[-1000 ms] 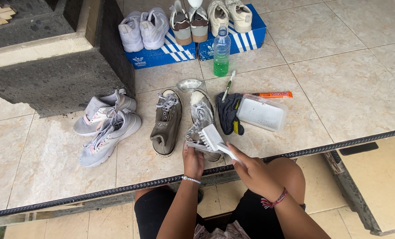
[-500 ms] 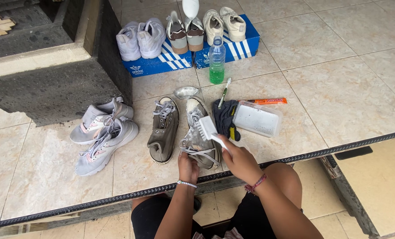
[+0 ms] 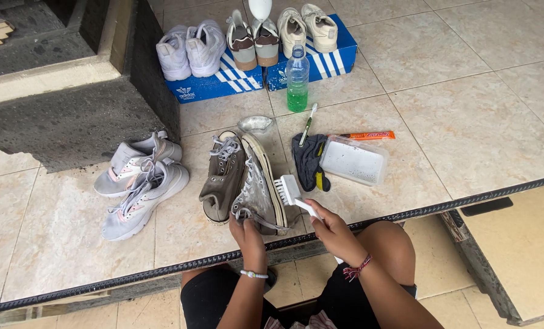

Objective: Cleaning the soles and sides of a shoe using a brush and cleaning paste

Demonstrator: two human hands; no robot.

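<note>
**Brush on a Grey Shoe**

The left hand (image 3: 248,234) held the heel end of one grey high-top shoe (image 3: 259,192), with its fingers wrapped tight on it. The shoe lay tipped on its side near the front edge of the tiled step (image 3: 467,122). The right hand (image 3: 333,230) had its fingers closed around the handle of one white brush (image 3: 289,190). The bristles touched the side of the shoe by its sole.

A second grey shoe (image 3: 222,176) lay right beside the first, on its left, and the two touched. Further left, near the dark stone block (image 3: 71,122), sat two light grey sneakers (image 3: 139,186), one against the other.

To the right of the brush lay one dark cloth (image 3: 307,161), and one clear plastic box (image 3: 353,161) sat just beside it. One toothbrush (image 3: 308,123) and one orange tube (image 3: 368,135) lay behind them. One small clear bowl (image 3: 255,125) sat behind the grey shoes. One bottle (image 3: 297,70) with green liquid stood near the back.

At the back of the step were two blue boxes (image 3: 223,82), side by side. Six shoes stood on top of them: two pale purple ones (image 3: 189,49), two brown and white ones (image 3: 253,38) and two cream ones (image 3: 308,25).
</note>
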